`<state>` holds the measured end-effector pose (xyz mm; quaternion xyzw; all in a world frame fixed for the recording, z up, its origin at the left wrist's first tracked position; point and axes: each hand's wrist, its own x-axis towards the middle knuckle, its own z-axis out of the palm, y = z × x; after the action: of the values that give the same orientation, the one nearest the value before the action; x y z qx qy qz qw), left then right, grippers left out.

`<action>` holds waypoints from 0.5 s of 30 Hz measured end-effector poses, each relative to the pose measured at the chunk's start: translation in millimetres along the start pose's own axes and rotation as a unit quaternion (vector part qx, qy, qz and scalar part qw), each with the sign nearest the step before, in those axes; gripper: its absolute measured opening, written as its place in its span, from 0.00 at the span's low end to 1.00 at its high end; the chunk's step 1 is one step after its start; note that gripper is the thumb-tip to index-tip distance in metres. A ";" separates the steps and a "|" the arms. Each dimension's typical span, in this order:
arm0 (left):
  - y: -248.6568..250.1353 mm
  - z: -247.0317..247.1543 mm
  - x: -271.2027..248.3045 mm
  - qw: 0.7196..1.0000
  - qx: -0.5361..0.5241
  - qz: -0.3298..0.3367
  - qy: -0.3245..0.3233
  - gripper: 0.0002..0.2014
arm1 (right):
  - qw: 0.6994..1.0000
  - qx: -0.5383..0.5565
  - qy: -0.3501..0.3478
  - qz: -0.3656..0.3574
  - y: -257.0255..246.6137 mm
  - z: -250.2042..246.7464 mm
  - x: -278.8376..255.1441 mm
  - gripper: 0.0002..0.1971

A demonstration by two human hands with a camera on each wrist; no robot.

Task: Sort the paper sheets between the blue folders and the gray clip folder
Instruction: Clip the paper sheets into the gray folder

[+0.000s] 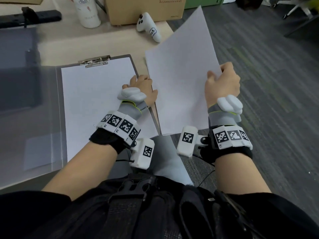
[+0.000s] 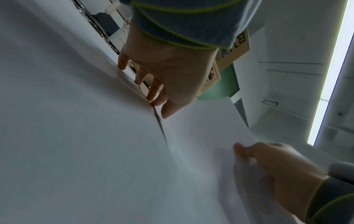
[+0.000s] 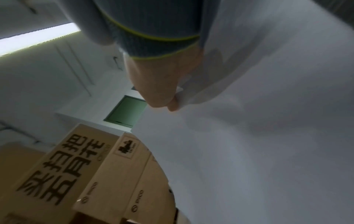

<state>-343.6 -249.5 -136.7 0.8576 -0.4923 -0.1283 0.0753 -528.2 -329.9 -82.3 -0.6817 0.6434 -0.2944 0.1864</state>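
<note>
The gray clip folder (image 1: 58,109) lies open on the table, a white sheet (image 1: 91,100) under its metal clip (image 1: 95,61). My left hand (image 1: 140,83) rests with straight fingers (image 2: 140,75) on that sheet's right edge, thumb against the held stack. My right hand (image 1: 217,73) pinches the right edge of a stack of white paper sheets (image 1: 181,75), held tilted up beside the folder and past the table edge. The pinch also shows in the wrist views: right hand (image 3: 168,104), stack (image 3: 268,136). A translucent blue folder (image 1: 19,75) lies at the far left.
At the back of the table stand a white bottle (image 1: 88,11), a cardboard box (image 1: 143,9), a white controller (image 1: 149,27) and a black bar (image 1: 31,17). Grey carpet (image 1: 259,83) lies to the right of the table, with a chair base (image 1: 296,7) far off.
</note>
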 end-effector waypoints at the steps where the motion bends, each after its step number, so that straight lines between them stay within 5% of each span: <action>1: 1.0 -0.6 2.4 1.000 -0.012 0.003 0.004 0.21 | 1.000 0.002 0.011 -0.011 -8.4 -5.9 -1.8 0.11; 5: 19.3 -14.8 6.0 0.982 -0.168 -0.070 0.054 0.16 | 0.995 0.048 0.054 -0.063 -38.3 -25.6 -6.6 0.10; 7: 18.0 -22.4 10.0 0.935 -0.343 -0.075 0.036 0.08 | 0.991 0.068 0.078 -0.086 -49.8 -33.7 -9.0 0.11; 9: 14.3 -35.5 8.2 0.870 -0.487 -0.064 0.027 0.12 | 0.986 0.089 0.100 -0.104 -56.7 -39.8 -10.5 0.12; 12: 11.2 -57.3 5.6 0.781 -0.621 -0.044 0.049 0.02 | 0.972 0.151 0.133 -0.121 -62.2 -41.7 -11.7 0.12; 15: 13.5 -76.6 2.2 0.754 -0.645 -0.029 0.121 0.08 | 0.948 0.224 0.165 -0.152 -69.7 -36.8 -15.2 0.12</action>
<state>-331.2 -257.9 -60.3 0.6276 -0.2543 -0.3131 0.6659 -498.3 -303.1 -12.8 -0.6537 0.4714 -0.5642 0.1792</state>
